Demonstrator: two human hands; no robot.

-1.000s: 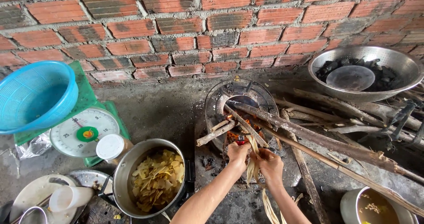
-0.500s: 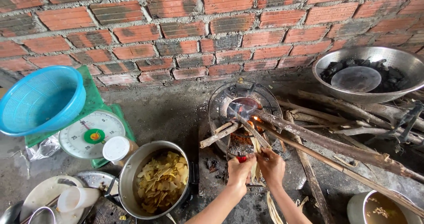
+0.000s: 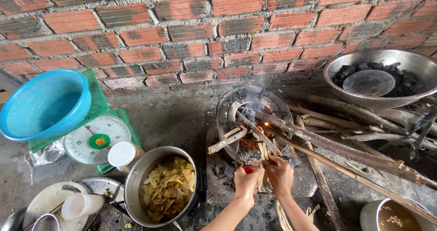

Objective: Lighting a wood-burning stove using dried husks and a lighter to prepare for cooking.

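Two hands are low in my view, close together in front of the round clay stove point(image 3: 254, 117). My left hand point(image 3: 246, 183) has its grip closed on a small red lighter point(image 3: 247, 169). My right hand point(image 3: 278, 175) has its grip closed on a thin pale strip of dry leaf point(image 3: 264, 167). The strip runs up toward the stove's mouth, and the lighter sits just beside it. I see a little orange fire point(image 3: 263, 127) inside the stove, with smoke above. Long sticks of firewood point(image 3: 337, 144) poke into the stove from the right. Left of my hands is a metal pot of yellow chips point(image 3: 167, 187). Farther left are a green kitchen scale point(image 3: 96, 139) and a blue basket point(image 3: 43, 104). A metal bowl of charcoal point(image 3: 380, 76) sits by the brick wall point(image 3: 191, 26).
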